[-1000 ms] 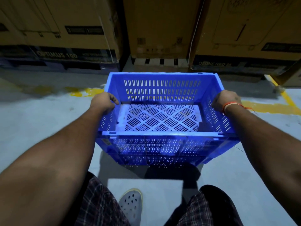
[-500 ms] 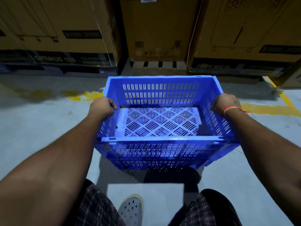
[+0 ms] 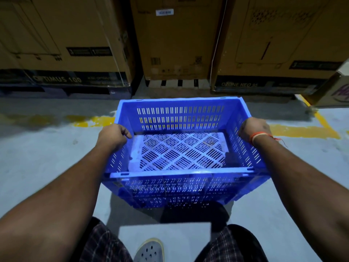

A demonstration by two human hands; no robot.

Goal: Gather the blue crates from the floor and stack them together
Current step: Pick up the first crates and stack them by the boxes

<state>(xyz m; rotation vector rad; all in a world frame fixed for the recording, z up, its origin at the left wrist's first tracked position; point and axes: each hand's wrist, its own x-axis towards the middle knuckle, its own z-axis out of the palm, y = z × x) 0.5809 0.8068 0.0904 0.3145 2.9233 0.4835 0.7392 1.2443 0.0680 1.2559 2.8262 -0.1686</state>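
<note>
A blue slotted plastic crate [image 3: 179, 116] hangs in front of me above the grey floor, open side up and empty, with a pale lattice bottom. My left hand [image 3: 113, 136] is closed over its left rim. My right hand [image 3: 254, 129], with an orange thread at the wrist, grips the right rim. No other blue crate shows in this view.
Large cardboard boxes [image 3: 175, 38] on pallets stand in a row straight ahead. Worn yellow floor lines [image 3: 302, 131] run left to right under the crate. My legs and a grey perforated shoe [image 3: 149, 250] are at the bottom edge.
The crate, held in both hands, has drifted slightly lower in the view and closer to the boxes ahead. Both grips are unchanged.
</note>
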